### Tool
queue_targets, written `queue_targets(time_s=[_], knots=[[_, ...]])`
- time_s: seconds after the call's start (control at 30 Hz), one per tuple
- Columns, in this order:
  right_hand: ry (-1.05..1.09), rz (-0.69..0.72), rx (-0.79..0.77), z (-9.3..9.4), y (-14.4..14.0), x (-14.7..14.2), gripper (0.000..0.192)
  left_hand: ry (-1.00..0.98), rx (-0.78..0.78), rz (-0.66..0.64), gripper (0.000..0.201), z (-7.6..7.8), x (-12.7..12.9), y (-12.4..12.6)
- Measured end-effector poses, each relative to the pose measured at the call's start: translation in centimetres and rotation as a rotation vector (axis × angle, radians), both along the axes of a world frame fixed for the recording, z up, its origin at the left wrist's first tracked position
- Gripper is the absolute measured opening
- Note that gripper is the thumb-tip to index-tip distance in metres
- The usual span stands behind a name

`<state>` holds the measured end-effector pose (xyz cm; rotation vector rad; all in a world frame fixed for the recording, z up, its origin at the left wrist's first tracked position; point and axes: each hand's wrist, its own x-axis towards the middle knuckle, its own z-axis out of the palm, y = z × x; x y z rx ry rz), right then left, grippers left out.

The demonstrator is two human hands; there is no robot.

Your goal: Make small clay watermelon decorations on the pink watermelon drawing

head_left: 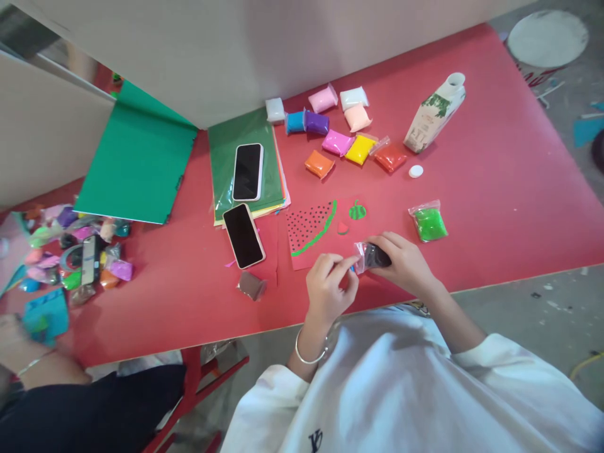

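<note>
Black clay packet [374, 257] between left hand [330, 286] and right hand [404, 263], above red table [495, 189].

Red table [495, 189] — clay packets [338, 142], phones [247, 171], green paper [139, 160], carton [434, 114].

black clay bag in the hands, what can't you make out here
Head view only:
- Black clay bag: the right hand wraps it, so its far end is hidden; whether it is open or sealed can't be told.
- Left hand: its fingertips pinch at the bag's edge, but whether they hold a bit of clay is too small to see.
- Carton: its print is too small to read.
</note>
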<state>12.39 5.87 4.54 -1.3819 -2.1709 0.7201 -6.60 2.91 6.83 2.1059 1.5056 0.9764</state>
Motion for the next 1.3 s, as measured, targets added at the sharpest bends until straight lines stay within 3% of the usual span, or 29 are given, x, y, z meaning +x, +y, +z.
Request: queue_targets(time_s=[0.27,0.47,0.8,1.13,1.3], knots=[[-0.020,0.004,0.087,0.0,-0.2,-0.1,0.032,-0.028,-0.093,-0.070,0.029,-0.2,0.7,-0.5],[-0.032,0.017,0.138,0.2,-0.2,-0.3,0.032,-0.081,-0.158,0.019,0.016,0.6,0.0,0.1],[-0.020,0.023,0.178,0.3,-0.2,-0.6,0.029,-0.082,-0.224,0.019,0.008,0.6,-0.2,0.2],[-0.031,0.043,0.140,0.1,-0.2,-0.8,0.029,-0.079,-0.240,-0.004,0.009,0.3,0.0,0.1],[0.026,0.021,0.076,-0.2,-0.3,-0.5,0.030,-0.236,-0.271,0.033,0.010,0.4,0.1,0.2]])
